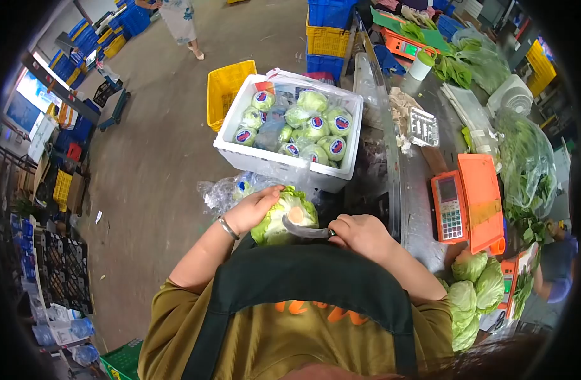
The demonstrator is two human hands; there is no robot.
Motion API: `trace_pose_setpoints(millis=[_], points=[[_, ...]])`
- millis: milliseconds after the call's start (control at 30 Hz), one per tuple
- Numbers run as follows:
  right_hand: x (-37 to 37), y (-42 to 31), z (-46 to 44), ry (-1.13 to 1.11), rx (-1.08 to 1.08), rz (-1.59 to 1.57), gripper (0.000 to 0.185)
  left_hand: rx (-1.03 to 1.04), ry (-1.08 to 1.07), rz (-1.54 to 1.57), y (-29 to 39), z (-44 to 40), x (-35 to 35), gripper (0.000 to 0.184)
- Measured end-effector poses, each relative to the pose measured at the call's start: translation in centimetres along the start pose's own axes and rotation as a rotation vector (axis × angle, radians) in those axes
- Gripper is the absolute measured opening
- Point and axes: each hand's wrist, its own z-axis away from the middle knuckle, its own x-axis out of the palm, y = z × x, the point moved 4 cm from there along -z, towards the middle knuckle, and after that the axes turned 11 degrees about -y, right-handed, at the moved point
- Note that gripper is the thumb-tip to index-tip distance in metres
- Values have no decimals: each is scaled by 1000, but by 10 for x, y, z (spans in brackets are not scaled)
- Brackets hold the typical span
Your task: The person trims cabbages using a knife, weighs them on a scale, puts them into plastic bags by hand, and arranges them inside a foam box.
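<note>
A head of lettuce is held against my apron, its pale cut stem facing up. My left hand wraps around its left side, with a metal bangle on the wrist. In my right hand is the handle of a curved knife; the fist hides most of that handle. The blade lies over the lettuce, its tip beside the stem. Just beyond my hands stands a white foam box holding several wrapped lettuces with round blue-and-red labels. Crumpled clear plastic lies beyond my left hand.
A yellow crate stands behind the foam box. On the metal table at right are an orange scale, a plastic tray and leafy greens. Several lettuces lie near my right elbow. Another person stands far off on the floor.
</note>
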Motion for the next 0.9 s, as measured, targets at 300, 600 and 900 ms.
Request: trace_pose_setpoints(millis=[300, 600, 900], points=[[7, 3, -10, 16, -26, -48, 21, 30, 37, -136, 12, 11, 10, 47], [2, 39, 3, 284, 69, -131, 20, 80, 60, 153, -10, 27, -2, 45], [9, 12, -31, 59, -62, -202, 18, 62, 130, -43, 3, 40, -6, 49]])
